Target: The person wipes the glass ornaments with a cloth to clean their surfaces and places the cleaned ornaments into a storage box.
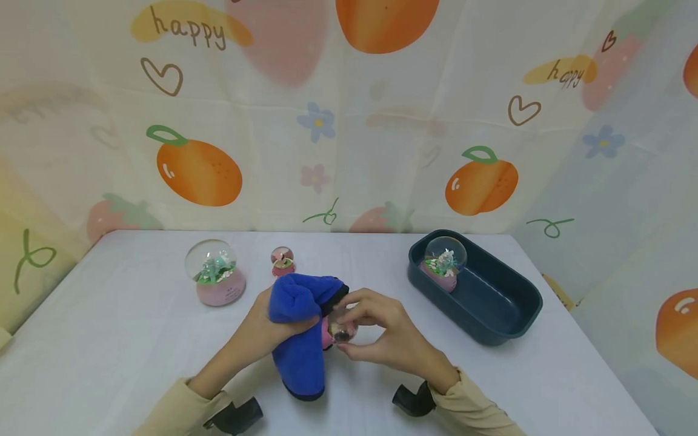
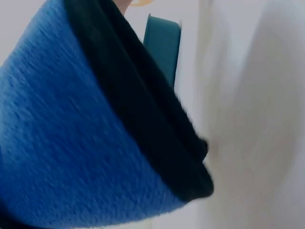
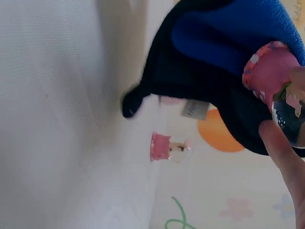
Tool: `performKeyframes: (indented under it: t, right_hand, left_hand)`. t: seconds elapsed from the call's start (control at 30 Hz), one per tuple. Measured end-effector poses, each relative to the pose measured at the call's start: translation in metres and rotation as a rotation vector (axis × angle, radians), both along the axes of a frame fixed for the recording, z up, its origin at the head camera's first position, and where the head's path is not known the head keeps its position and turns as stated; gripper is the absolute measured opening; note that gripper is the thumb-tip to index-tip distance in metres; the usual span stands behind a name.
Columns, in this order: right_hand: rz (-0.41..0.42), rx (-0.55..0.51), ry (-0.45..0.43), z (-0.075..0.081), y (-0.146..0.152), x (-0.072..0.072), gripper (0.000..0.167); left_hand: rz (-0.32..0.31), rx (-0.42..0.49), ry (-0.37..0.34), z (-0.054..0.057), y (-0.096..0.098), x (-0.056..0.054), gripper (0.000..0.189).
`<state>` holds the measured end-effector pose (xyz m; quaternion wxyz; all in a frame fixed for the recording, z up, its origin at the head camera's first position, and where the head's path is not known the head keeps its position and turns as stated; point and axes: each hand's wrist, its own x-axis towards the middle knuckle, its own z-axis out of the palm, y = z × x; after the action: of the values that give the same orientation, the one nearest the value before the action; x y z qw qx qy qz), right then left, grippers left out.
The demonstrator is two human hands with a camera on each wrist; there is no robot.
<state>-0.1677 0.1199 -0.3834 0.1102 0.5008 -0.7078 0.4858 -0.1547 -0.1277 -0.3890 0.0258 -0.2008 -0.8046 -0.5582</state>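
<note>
Above the table's middle, my left hand (image 1: 264, 330) grips a folded blue cleaning cloth (image 1: 300, 360) with black edging. My right hand (image 1: 389, 333) pinches a small snow globe (image 1: 343, 330) by its clear dome, thumb and fingers on either side. The globe lies tilted, its pink base against the cloth. In the right wrist view the base (image 3: 269, 71) shows a beaded rim, and a white tag (image 3: 195, 109) hangs from the cloth. The blue cloth (image 2: 86, 124) fills much of the left wrist view, hiding most of the left hand.
At the back left stands a large snow globe (image 1: 220, 287) on a pink base. A small snow globe (image 1: 283, 261) sits just behind the cloth. To the right, a dark blue tray (image 1: 493, 303) holds another large snow globe (image 1: 443, 266) in its far-left end. A printed curtain (image 1: 349, 151) hangs behind.
</note>
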Motion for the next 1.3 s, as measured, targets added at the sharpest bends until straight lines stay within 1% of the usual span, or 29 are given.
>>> performKeyframes:
  t: [0.07,0.13,0.2,0.3,0.43,0.53,0.57,0.63,0.77,0.87,0.97,1.03,1.17,1.2,1.3]
  right_hand:
    - [0.007,0.001,0.015,0.0,0.001,0.0,0.038]
    - [0.014,0.003,0.026,0.001,0.002,0.0,0.038]
    - [0.02,0.005,0.03,0.001,0.002,-0.001,0.038]
    - [0.02,0.014,0.038,0.002,0.003,-0.002,0.039]
    - [-0.012,0.033,0.051,0.002,0.005,-0.004,0.039]
    - [-0.041,0.048,0.054,0.002,0.006,-0.006,0.037]
    - [-0.045,0.052,0.051,0.002,0.006,-0.006,0.037]
    - [-0.053,0.061,0.049,0.002,0.007,-0.006,0.037]
    - [-0.052,0.064,0.034,0.002,0.007,-0.006,0.039]
    - [-0.039,0.057,0.01,0.002,0.007,-0.005,0.04]
    - [-0.003,0.069,0.005,0.003,0.006,-0.003,0.038]
    - [0.026,0.081,0.009,0.004,0.005,-0.001,0.038]
    - [0.064,0.105,0.035,0.008,0.006,-0.001,0.039]
    - [0.069,0.112,0.037,0.009,0.007,-0.001,0.039]
    - [0.063,0.143,0.021,0.014,0.014,-0.003,0.04]
  left_hand:
    - [-0.007,0.001,-0.025,0.001,0.0,0.0,0.051]
    - [-0.003,-0.005,-0.026,0.001,-0.001,0.0,0.05]
    - [0.017,-0.004,-0.029,0.002,-0.001,0.0,0.05]
    - [0.066,0.006,-0.03,0.004,-0.001,0.001,0.052]
    - [0.13,0.026,-0.058,0.005,-0.001,0.0,0.055]
    - [0.144,0.031,-0.072,0.006,-0.002,0.0,0.057]
    - [0.137,0.035,-0.073,0.006,-0.003,0.0,0.057]
    - [0.098,0.045,-0.064,0.005,-0.003,0.0,0.058]
    - [-0.025,0.061,-0.047,0.004,-0.003,0.001,0.058]
    - [-0.112,0.05,-0.064,0.003,0.001,0.002,0.061]
    - [-0.159,0.019,-0.066,0.001,0.005,0.002,0.059]
    - [-0.148,0.002,-0.03,-0.001,0.006,0.002,0.055]
    - [-0.064,-0.013,0.047,-0.002,0.004,0.001,0.047]
    - [-0.038,-0.01,0.055,-0.002,0.004,0.0,0.047]
    - [0.026,-0.007,0.042,0.0,0.002,0.0,0.046]
